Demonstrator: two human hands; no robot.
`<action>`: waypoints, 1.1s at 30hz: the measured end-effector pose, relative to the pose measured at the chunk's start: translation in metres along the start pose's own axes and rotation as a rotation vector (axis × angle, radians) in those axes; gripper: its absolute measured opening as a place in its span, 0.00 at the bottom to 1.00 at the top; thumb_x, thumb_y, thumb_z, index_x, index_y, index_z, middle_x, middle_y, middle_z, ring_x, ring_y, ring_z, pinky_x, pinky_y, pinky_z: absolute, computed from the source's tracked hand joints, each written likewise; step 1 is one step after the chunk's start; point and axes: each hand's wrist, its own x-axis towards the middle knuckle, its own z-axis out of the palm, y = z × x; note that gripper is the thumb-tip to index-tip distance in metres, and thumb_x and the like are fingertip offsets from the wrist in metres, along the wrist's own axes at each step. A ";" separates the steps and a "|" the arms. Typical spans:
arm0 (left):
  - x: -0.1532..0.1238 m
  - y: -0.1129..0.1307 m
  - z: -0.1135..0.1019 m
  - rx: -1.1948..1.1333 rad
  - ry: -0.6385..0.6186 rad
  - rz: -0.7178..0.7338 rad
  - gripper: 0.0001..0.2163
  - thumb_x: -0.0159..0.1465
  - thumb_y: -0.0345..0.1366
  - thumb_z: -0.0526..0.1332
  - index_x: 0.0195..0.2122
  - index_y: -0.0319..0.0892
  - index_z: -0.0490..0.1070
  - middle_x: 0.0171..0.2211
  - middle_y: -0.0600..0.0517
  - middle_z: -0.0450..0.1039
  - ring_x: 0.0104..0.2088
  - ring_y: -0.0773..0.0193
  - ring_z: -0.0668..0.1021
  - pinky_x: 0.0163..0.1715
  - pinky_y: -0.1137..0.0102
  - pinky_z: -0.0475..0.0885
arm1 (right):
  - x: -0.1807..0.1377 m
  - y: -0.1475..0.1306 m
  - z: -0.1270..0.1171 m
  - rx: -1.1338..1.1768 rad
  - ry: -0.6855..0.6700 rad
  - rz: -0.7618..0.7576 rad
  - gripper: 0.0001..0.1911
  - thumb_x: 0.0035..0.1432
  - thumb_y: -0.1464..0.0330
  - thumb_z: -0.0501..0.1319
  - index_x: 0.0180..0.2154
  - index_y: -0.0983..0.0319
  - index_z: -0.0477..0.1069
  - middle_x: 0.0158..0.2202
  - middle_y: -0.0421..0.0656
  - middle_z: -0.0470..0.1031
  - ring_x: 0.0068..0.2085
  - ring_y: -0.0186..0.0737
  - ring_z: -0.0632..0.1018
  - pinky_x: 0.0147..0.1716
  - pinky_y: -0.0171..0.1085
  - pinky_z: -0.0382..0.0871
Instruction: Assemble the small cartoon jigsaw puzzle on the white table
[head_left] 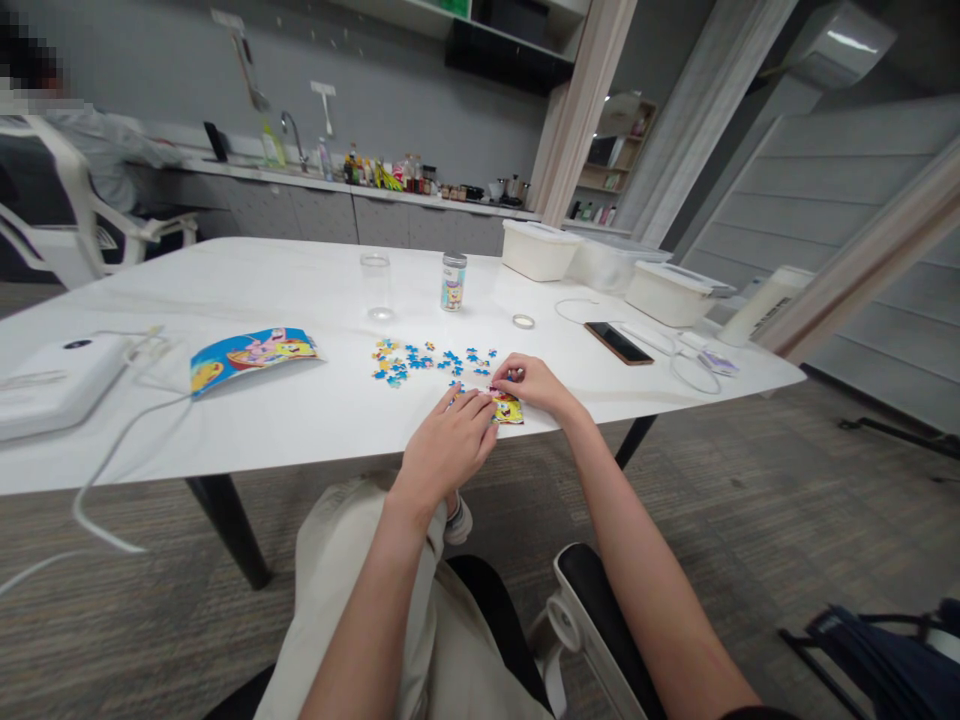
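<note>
My left hand (448, 443) lies flat, fingers stretched out, on the near edge of the white table (300, 410), pressing on a small assembled puzzle patch (508, 408) with a yellow cartoon figure. My right hand (534, 383) rests just right of it, fingertips pinched together at the patch's upper edge, apparently on a small puzzle piece. Several loose blue and yellow puzzle pieces (420, 362) are scattered just beyond both hands. A printed cartoon reference picture (251, 356) lies to the left.
A clear glass (376, 285) and a small puzzle tube (453, 281) stand mid-table, a ring-shaped lid (523, 321) beside them. A phone (619, 343), cables and white lidded boxes (538, 248) sit right. A white device (56, 382) lies left. A person sits far left at the kitchen counter.
</note>
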 end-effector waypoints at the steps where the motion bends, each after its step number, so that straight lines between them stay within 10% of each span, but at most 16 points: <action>1: 0.000 0.000 0.000 -0.002 0.004 0.001 0.16 0.72 0.36 0.48 0.54 0.39 0.69 0.57 0.47 0.71 0.59 0.59 0.70 0.65 0.58 0.58 | 0.000 0.000 0.000 0.000 0.001 0.000 0.04 0.50 0.71 0.64 0.28 0.63 0.78 0.32 0.42 0.75 0.33 0.34 0.73 0.34 0.35 0.65; 22: -0.001 0.000 0.002 -0.016 0.015 -0.004 0.16 0.71 0.36 0.49 0.54 0.39 0.69 0.56 0.46 0.72 0.59 0.59 0.70 0.65 0.57 0.58 | 0.007 0.007 -0.003 0.025 0.032 0.024 0.10 0.56 0.66 0.61 0.36 0.65 0.78 0.34 0.44 0.78 0.33 0.35 0.72 0.36 0.35 0.66; 33: 0.000 0.000 -0.001 -0.032 0.026 -0.007 0.14 0.71 0.36 0.50 0.52 0.42 0.70 0.53 0.48 0.74 0.56 0.60 0.73 0.65 0.58 0.58 | 0.048 -0.011 0.002 -0.358 -0.094 0.018 0.05 0.52 0.69 0.67 0.32 0.62 0.80 0.31 0.43 0.76 0.32 0.36 0.73 0.36 0.35 0.65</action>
